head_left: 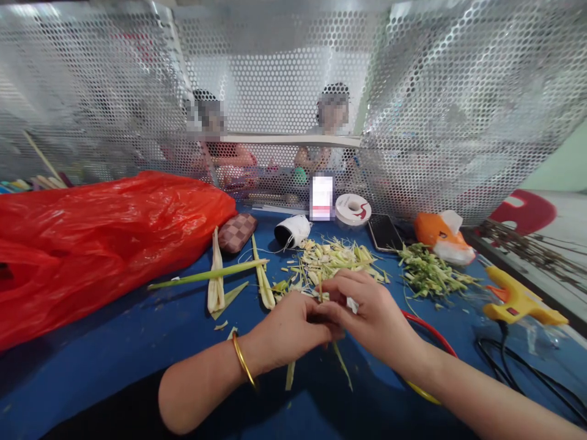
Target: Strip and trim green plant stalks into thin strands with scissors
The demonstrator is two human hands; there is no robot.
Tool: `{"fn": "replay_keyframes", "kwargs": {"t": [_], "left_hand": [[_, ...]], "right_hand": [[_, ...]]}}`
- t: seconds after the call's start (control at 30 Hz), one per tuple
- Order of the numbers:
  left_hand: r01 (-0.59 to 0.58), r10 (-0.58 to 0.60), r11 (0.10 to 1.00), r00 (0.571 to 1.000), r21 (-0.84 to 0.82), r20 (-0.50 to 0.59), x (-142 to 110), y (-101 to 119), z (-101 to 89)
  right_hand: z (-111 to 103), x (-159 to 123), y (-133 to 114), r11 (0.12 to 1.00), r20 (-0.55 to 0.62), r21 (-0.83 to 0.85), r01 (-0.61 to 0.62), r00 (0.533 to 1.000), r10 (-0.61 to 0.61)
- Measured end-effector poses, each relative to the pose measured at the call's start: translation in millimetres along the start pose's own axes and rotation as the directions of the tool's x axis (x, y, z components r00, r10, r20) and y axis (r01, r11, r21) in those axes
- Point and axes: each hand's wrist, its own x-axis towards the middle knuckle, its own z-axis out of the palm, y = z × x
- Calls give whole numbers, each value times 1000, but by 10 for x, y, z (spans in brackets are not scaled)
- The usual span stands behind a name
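Observation:
My left hand (287, 330), with a gold bangle (243, 360) at the wrist, and my right hand (371, 308) meet over the blue table. The fingers of both are closed around a thin pale-green leaf strip (320, 286), which pokes up between them. A narrow end (343, 368) hangs below. My fingertips partly hide what they hold. Just beyond them lies a heap of chopped pale-green plant bits (337, 256). Left of my hands are a long green stalk (206, 274), a dry husk piece (215, 284) and another pale stalk (262, 278).
A large red plastic bag (110, 244) covers the left side, beside a checked pouch (237, 233). Behind the heap stand a thread spool (300, 230) and ribbon roll (352, 211). Rightward are a phone (385, 233), tissue pack (443, 235), greener clippings (435, 272) and yellow glue gun (523, 297) with cable.

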Motion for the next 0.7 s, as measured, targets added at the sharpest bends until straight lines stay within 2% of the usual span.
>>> {"fn": "replay_keyframes", "kwargs": {"t": [0.1,0.23,0.47,0.6,0.7], "left_hand": [[-29,29,1000,999,5,22,-3,7,18],[-72,72,997,997,3,34,-20,20,30],[17,-26,999,982,47,188,-58,-42,86],[6,-9,1000,984,19,179,-57,-38,73],[14,-3,998,986,-66,167,-43,-9,51]], "right_hand": [[40,-10,-49,982,60,142,-124,991,117],[31,-18,-50,966,54,189,-175,984,168],[53,-73,-68,970,-61,211,-121,989,137],[86,-78,-55,961,-94,236,-142,981,168],[90,-60,-15,947,-104,258,-190,969,223]]}}
